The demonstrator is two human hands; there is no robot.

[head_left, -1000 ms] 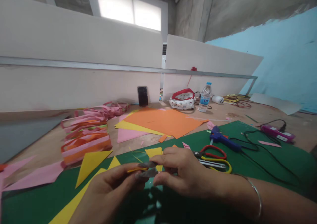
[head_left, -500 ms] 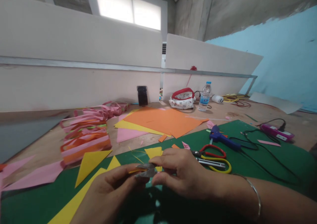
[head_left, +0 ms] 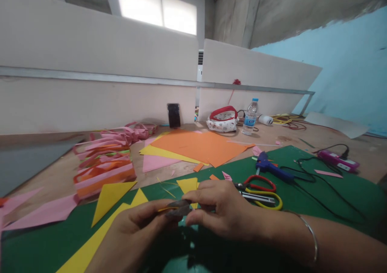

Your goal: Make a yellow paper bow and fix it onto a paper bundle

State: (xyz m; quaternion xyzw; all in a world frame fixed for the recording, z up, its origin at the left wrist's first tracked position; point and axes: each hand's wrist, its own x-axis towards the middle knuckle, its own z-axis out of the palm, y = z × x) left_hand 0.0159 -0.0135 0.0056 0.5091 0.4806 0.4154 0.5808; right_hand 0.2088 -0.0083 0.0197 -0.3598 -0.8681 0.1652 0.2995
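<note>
Between the fingertips of both hands is a small grey piece (head_left: 179,208) with pointed ends; its kind is not clear. A thin yellow sliver (head_left: 165,209) shows along its left side. My left hand (head_left: 130,232) is closed, thumb and fingers pinching the left end. From the right, my right hand (head_left: 225,210) pinches the other end, its fingers bent and closed. Yellow paper triangles (head_left: 111,200) lie beside my left hand, and another yellow piece (head_left: 186,184) is just behind my right fingers. Scissors (head_left: 263,190) with red and yellow handles and a cutter knife (head_left: 256,198) lie right of my right hand.
A green cutting mat (head_left: 290,156) covers the front of the table. On it lies a blue glue gun (head_left: 272,168) with a trailing cord. Behind are orange paper sheets (head_left: 208,148), pink and orange strips (head_left: 105,160), a phone (head_left: 173,115), a pouch (head_left: 223,122) and a bottle (head_left: 250,118).
The grey piece has tilted slightly and looks darker; the gap between its points has narrowed. Both hands keep nearly the same place and grip.
</note>
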